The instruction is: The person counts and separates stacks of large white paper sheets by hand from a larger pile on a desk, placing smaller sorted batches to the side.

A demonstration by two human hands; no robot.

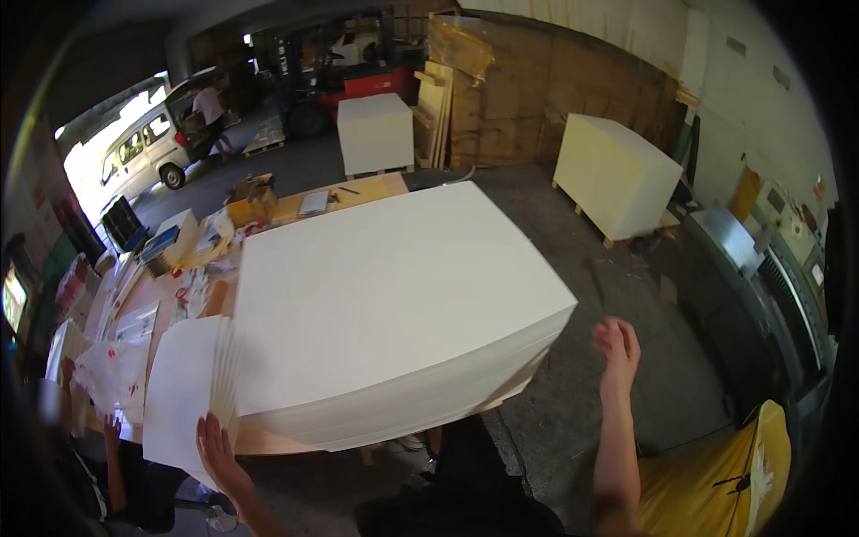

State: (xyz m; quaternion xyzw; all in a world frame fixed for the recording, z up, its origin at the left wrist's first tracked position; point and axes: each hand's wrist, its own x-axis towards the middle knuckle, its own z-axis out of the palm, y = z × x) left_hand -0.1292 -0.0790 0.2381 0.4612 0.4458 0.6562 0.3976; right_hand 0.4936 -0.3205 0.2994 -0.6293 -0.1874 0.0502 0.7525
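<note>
A tall stack of large white paper sheets point(394, 295) lies on the wooden table in front of me. At its left edge several loose white sheets point(183, 389) are fanned out and overhang the table's near side. My left hand point(217, 452) is open, its fingers straight and together, against the near part of these fanned sheets. Off the stack's right corner my right hand point(617, 352) is raised in the air, fingers loosely bent and slightly apart, with nothing in it.
At the left, a co-worker's hand point(112, 431) is near a red-marked sheet point(116, 371). Tools and boxes crowd the table's far left. White stacks on pallets point(617, 174) point(376, 134) stand beyond. A yellow cloth cover point(707, 474) is at right; a red forklift point(371, 82) and a van point(148, 148) are farther back.
</note>
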